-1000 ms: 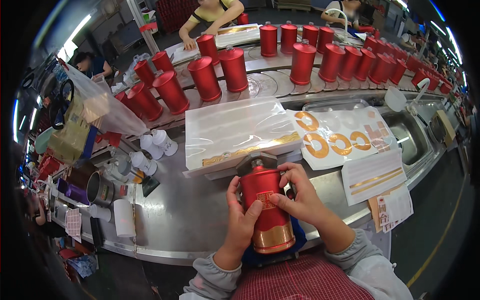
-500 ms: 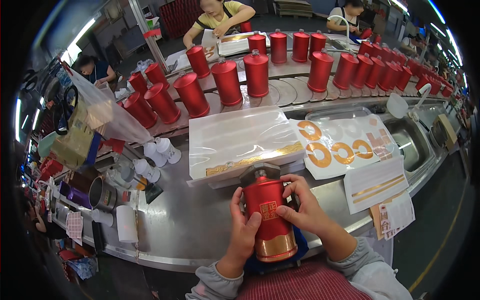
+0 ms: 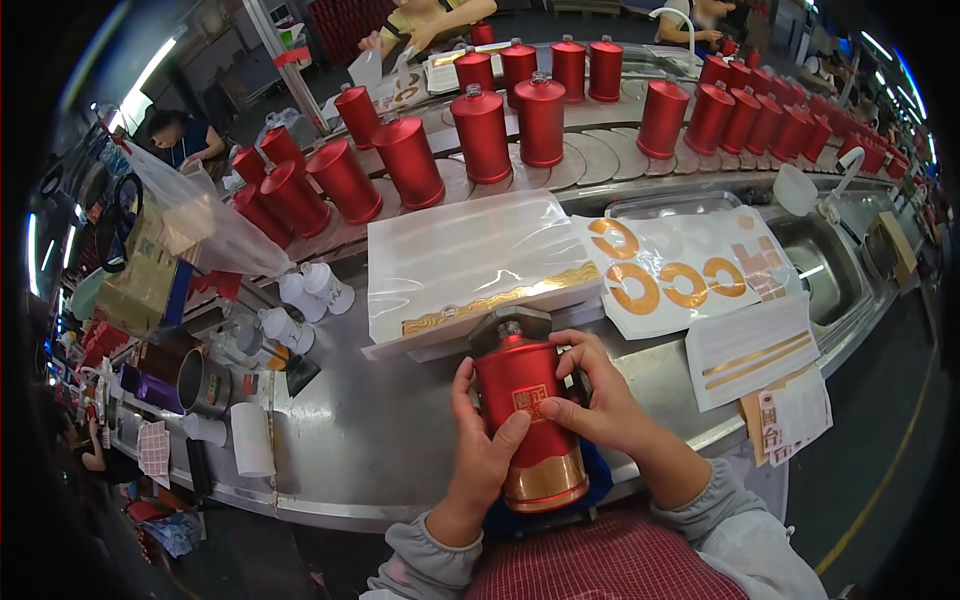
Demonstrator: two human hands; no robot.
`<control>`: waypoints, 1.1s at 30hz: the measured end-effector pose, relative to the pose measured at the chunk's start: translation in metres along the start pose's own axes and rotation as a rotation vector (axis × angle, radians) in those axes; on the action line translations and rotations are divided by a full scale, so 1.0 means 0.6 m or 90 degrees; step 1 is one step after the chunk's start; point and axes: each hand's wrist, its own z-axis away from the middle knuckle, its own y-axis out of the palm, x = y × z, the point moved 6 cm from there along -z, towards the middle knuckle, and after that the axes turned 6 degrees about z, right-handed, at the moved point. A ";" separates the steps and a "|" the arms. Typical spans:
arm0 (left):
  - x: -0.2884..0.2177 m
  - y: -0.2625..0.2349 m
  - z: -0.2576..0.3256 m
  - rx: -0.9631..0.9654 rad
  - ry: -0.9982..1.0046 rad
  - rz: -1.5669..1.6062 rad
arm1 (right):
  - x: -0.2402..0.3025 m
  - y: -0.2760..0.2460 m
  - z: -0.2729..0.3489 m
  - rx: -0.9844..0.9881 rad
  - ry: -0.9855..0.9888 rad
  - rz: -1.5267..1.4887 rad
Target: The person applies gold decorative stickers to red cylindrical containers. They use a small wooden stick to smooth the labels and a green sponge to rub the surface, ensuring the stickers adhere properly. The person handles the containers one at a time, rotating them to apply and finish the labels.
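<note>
A glossy red bottle [image 3: 535, 440] with a short neck, a small gold square label on its front and a gold band round its base is between my hands. My left hand [image 3: 482, 450] wraps its left side, thumb laid on the front just below the label. My right hand [image 3: 598, 405] grips the other side, its thumb pressing on the label's lower right edge. Behind the bottle's neck is a dark angular block [image 3: 500, 325], partly hidden. Just beyond lies a clear-filmed white sheet [image 3: 465, 245] bearing a wavy gold strip.
Red bottles [image 3: 482, 135] stand along a conveyor [image 3: 570, 172] of overlapping plates. At right are a sheet of gold ring-shaped stickers [image 3: 690, 285], a sheet with gold stripes [image 3: 755, 350] and a sink [image 3: 835, 275]. White cups [image 3: 325, 288] and a metal pot [image 3: 205, 380] stand left. A co-worker [image 3: 430, 22] sits across.
The bottles on the conveyor have moved to the right. My right thumb has shifted onto the label's edge, and my left thumb sits slightly closer to it. The view has tilted down a little.
</note>
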 end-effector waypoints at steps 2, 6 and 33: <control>-0.001 -0.002 0.000 -0.004 0.001 -0.002 | 0.000 0.003 -0.002 0.003 -0.007 0.001; -0.011 -0.002 0.002 0.001 -0.017 0.050 | -0.003 0.009 -0.005 0.003 -0.010 -0.021; -0.008 -0.050 -0.003 0.009 0.013 0.024 | -0.003 0.053 -0.021 -0.018 -0.062 0.064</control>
